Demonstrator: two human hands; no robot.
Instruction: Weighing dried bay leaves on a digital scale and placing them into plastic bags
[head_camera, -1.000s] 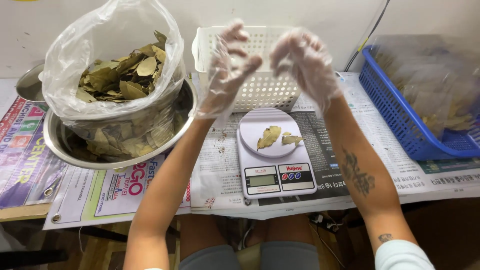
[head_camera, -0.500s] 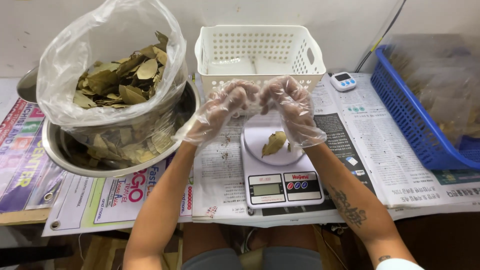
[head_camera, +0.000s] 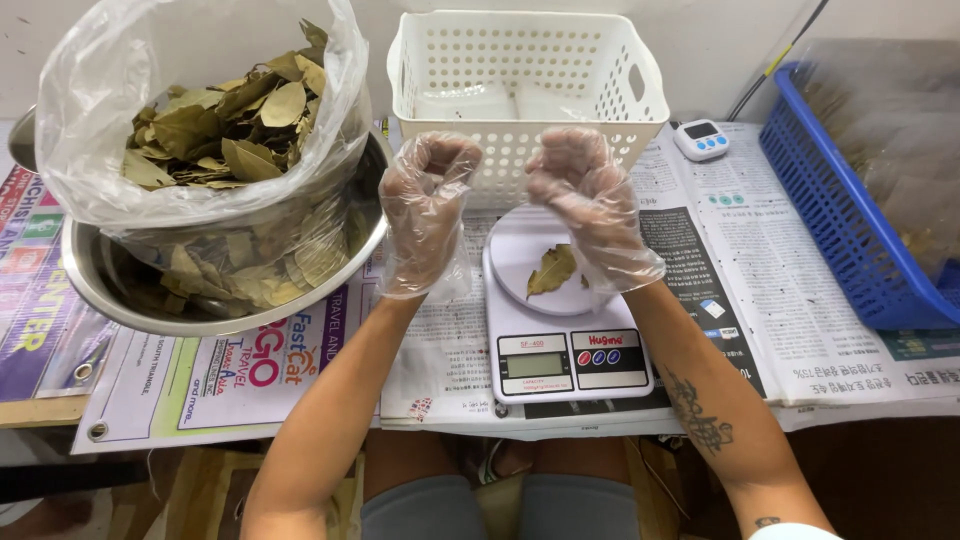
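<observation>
Plastic-gloved left hand (head_camera: 428, 190) and right hand (head_camera: 585, 190) are held curled, apparently empty, above the white kitchen scale (head_camera: 560, 330). Dried bay leaves (head_camera: 552, 270) are best added singly, centred on its platform.

A single view comes from a camera worn on the person's head, looking steeply down and forward over the near edge of the table (head_camera: 790, 300) toward the wall along its far edge. It sits close: the person's own forearms rise from the bottom of the frame, with the left hand (head_camera: 425, 205) and right hand (head_camera: 585, 195) near the centre. The person's lap shows below the table's near edge. The table's left and right ends are cut off by the frame.
</observation>
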